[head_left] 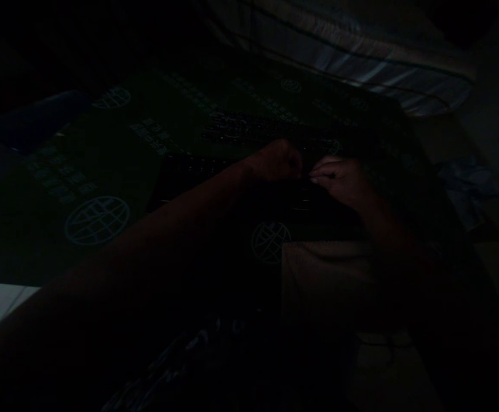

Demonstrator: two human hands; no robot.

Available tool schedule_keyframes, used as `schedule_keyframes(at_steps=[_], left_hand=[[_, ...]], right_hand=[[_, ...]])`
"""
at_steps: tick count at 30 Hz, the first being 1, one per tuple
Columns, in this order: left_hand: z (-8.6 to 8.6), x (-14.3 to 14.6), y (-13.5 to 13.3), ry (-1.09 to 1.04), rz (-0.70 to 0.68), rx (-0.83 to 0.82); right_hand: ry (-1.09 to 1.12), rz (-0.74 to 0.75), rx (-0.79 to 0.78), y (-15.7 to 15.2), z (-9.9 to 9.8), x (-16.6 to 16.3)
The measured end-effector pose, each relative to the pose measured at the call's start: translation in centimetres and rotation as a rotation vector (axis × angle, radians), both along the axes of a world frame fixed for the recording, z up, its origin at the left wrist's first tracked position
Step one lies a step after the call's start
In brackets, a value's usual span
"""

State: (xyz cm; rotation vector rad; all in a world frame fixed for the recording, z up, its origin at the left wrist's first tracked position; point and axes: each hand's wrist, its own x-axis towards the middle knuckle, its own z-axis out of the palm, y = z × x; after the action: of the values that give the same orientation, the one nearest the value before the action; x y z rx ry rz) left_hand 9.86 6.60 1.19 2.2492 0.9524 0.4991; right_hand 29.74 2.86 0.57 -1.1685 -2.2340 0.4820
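Observation:
The picture is very dark. My left hand (pixel 281 160) is curled closed over a black, flat object (pixel 189 166) with rows of small pale marks, which looks like a keyboard. Just to its right, my right hand (pixel 337 177) has its fingertips pinched together, pointing at the left hand. Whatever either hand holds is too dark to make out. Beyond my hands lies a second dark strip (pixel 232 127) with many small light marks, perhaps keys or another keyboard. My left forearm covers part of the nearer black object.
Under everything spreads a dark green sheet (pixel 97 220) printed with white globes and lettering. A pale mattress-like edge (pixel 382 68) runs along the back right. A light brown panel (pixel 318 263) is near my right forearm. A bluish object (pixel 39 117) lies at left, crumpled material (pixel 468 183) at right.

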Motion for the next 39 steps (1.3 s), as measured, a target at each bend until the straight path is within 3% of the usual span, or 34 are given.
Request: schedule_keyframes(at_steps=[13,39], left_hand=[[-0.38,-0.09,0.08,-0.14,0.006,-0.037],[-0.4,-0.14,-0.23,-0.11,0.024,-0.047]], right_hand=[[0.004,-0.008,-0.044,0.42,0.23,0.14],[0.017,-0.035,-0.072,0.53,0.32,0.42]])
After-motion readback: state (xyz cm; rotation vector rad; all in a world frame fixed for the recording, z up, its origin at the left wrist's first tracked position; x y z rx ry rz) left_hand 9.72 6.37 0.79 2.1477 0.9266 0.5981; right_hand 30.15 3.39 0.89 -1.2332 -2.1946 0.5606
